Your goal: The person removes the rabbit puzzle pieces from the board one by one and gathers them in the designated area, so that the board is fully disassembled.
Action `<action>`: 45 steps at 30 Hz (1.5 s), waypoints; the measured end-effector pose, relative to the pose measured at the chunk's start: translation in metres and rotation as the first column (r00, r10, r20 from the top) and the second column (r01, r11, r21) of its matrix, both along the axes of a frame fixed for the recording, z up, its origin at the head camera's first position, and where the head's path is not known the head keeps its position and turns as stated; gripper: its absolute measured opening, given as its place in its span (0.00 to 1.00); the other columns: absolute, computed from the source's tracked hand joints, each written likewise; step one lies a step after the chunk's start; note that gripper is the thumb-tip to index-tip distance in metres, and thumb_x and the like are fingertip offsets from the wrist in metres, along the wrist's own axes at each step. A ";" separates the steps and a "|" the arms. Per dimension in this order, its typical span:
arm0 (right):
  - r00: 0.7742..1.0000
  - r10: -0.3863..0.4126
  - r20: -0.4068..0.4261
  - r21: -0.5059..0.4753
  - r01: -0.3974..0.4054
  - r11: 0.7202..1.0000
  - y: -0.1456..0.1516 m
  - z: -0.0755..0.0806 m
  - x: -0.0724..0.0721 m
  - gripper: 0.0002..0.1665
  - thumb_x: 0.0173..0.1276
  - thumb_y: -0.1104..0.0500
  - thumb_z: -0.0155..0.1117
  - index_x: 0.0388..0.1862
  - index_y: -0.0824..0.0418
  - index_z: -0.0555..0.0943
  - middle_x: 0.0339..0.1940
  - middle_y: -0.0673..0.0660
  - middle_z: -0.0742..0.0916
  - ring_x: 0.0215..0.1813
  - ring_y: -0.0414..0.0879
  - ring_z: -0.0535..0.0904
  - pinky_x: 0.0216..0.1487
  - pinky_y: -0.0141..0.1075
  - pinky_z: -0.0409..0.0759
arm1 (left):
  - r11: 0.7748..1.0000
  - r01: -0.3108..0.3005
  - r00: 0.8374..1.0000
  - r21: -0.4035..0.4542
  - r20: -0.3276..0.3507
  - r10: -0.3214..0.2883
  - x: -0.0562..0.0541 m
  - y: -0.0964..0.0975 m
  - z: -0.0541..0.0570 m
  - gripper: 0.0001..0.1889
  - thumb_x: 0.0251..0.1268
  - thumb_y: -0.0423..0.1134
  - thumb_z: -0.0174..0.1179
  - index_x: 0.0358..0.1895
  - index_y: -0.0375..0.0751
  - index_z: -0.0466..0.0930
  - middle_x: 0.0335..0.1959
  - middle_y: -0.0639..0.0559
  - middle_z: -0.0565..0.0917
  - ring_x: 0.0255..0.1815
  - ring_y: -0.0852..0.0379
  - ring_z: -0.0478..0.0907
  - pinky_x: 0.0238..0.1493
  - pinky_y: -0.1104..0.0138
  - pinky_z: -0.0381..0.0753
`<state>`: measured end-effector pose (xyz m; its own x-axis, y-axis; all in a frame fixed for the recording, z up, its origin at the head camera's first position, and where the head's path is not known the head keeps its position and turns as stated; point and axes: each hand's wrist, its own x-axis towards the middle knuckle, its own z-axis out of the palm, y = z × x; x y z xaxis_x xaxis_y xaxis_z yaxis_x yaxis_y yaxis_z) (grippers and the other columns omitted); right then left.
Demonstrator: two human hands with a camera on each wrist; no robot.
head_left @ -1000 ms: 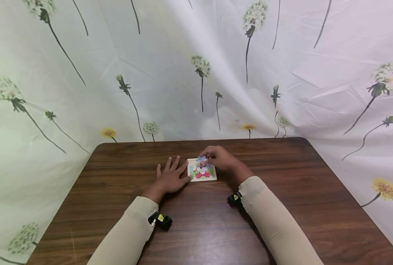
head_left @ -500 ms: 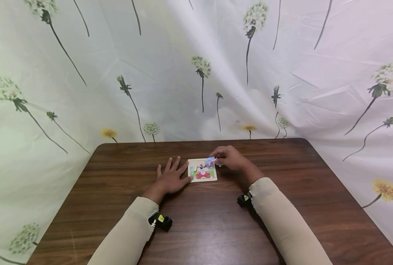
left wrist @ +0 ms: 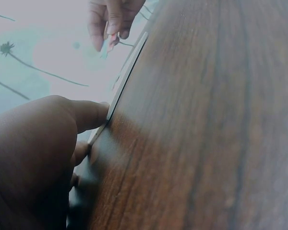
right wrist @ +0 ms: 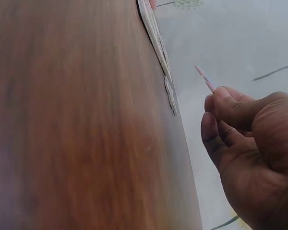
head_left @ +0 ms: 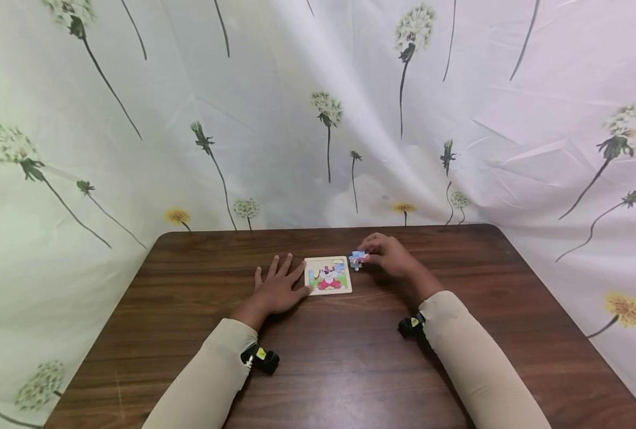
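Note:
A small jigsaw puzzle board point(head_left: 329, 292) with a pale frame lies on the table, showing a cartoon animal in red; bare backing shows along the top of its picture. My left hand point(head_left: 276, 292) rests with spread fingers at the board's left side, its thumb and a fingertip touching the edge. Just right of the board, my right hand point(head_left: 390, 256) pinches a blue and pink puzzle piece point(head_left: 358, 256) between thumb and fingers. In the right wrist view that held piece point(right wrist: 204, 79) is raised above the table, and a loose puzzle piece point(right wrist: 170, 96) lies beside the board.
The dark wooden table point(head_left: 318, 369) reaches back to a white cloth point(head_left: 275, 119) printed with dandelions. Black wrist cameras are strapped to the left sleeve point(head_left: 200, 372) and the right sleeve point(head_left: 479, 357).
My right hand has moved right with the puzzle piece, from over the board's top to beyond its right edge, uncovering the upper part. My left hand has stayed still.

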<state>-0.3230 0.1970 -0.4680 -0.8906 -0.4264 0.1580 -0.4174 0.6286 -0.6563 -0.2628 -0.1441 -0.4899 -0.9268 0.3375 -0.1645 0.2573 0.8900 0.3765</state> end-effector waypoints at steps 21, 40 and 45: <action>0.996 -0.055 0.069 -0.027 0.057 0.998 0.031 -0.014 -0.002 0.14 0.80 0.66 0.68 0.59 0.64 0.91 0.67 0.67 0.86 0.74 0.66 0.79 0.77 0.63 0.75 | 1.000 0.001 1.000 0.025 0.012 -0.002 -0.002 0.001 -0.001 0.42 0.84 0.71 0.45 0.92 0.61 0.48 0.94 0.45 0.39 0.94 0.34 0.30 0.84 0.26 0.26; 0.997 -0.055 0.047 0.013 0.055 0.998 0.034 -0.026 -0.002 0.10 0.75 0.60 0.77 0.51 0.62 0.93 0.60 0.63 0.86 0.65 0.60 0.82 0.69 0.58 0.79 | 1.000 -0.007 1.000 0.019 0.027 0.007 -0.003 0.001 -0.005 0.42 0.84 0.71 0.45 0.92 0.62 0.46 0.94 0.46 0.38 0.94 0.34 0.28 0.84 0.26 0.25; 0.996 -0.069 0.048 0.008 0.069 0.998 0.030 -0.025 -0.002 0.10 0.76 0.61 0.75 0.52 0.63 0.93 0.60 0.63 0.85 0.64 0.61 0.82 0.70 0.58 0.79 | 0.999 -0.005 1.000 0.050 0.019 0.004 -0.005 -0.001 -0.006 0.42 0.84 0.70 0.46 0.92 0.61 0.48 0.94 0.45 0.38 0.94 0.34 0.28 0.84 0.26 0.23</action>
